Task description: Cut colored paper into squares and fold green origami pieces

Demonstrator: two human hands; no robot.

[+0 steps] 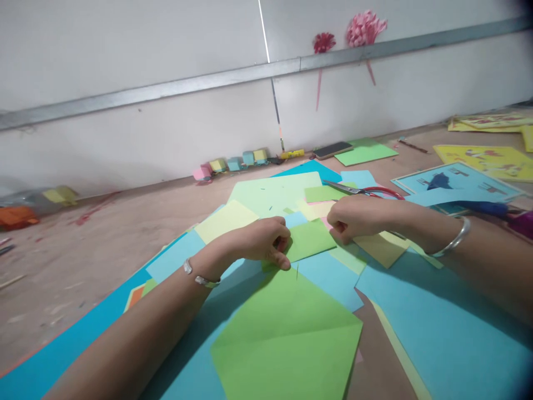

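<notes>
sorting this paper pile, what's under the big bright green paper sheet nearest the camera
The green sheet overlaps light blue paper on its left; brown tabletop shows at its lower right. Whatever its middle covers cannot be seen.

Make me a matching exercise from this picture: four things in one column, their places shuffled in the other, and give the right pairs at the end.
Things
1. Red-handled scissors
2. Dark phone
3. Large pink flower
4. Left hand

Places
A. Up at the metal strip on the wall
B. At the left end of the small green sheet
C. On the papers, just beyond the right hand
D. Near the foot of the wall, between a yellow item and another green sheet

Right pairs
1-C, 2-D, 3-A, 4-B
</notes>
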